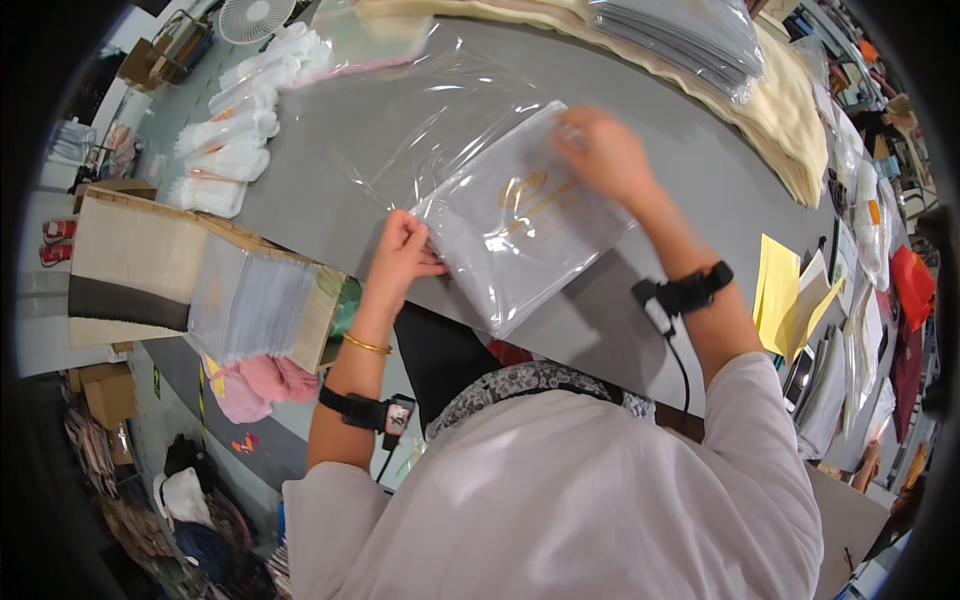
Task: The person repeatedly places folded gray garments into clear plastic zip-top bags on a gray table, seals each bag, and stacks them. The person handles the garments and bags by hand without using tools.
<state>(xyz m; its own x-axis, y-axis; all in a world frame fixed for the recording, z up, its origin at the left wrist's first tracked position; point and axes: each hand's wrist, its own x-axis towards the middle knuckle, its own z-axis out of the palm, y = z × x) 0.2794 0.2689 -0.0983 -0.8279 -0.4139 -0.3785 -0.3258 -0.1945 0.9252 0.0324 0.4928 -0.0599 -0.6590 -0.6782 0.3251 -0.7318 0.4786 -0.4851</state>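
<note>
Head view: my packet (530,220), flat and pale grey under glossy film with gold print, lies slantwise on the grey table (690,130), straight in front of me. My left hand (405,255) is at its left edge, fingers bent and touching the border; whether they pinch the film or only steady it, I can't tell. My right hand (605,150) is over the far right corner and blurred, so I can't say whether its fingers close on anything.

I take the step in hand to be settling or straightening the film around the packet, the left hand bracing and the right working the far corner. To my mind, the next move calls for a steady left hand and a light pull or smoothing stroke by the right, so the film doesn't crease or drag the packet askew.

Loose clear film (440,90) spreads beyond the packet's far left side; I can't tell if it belongs to the same bag. The near corner comes right up to the table's front edge, so I have little room to draw it toward me. Bare table lies to the right, short of the cream cloth (795,140) and yellow paper (775,285). On the left, white bundles (225,150) and a box (130,225) bound my space.
</note>
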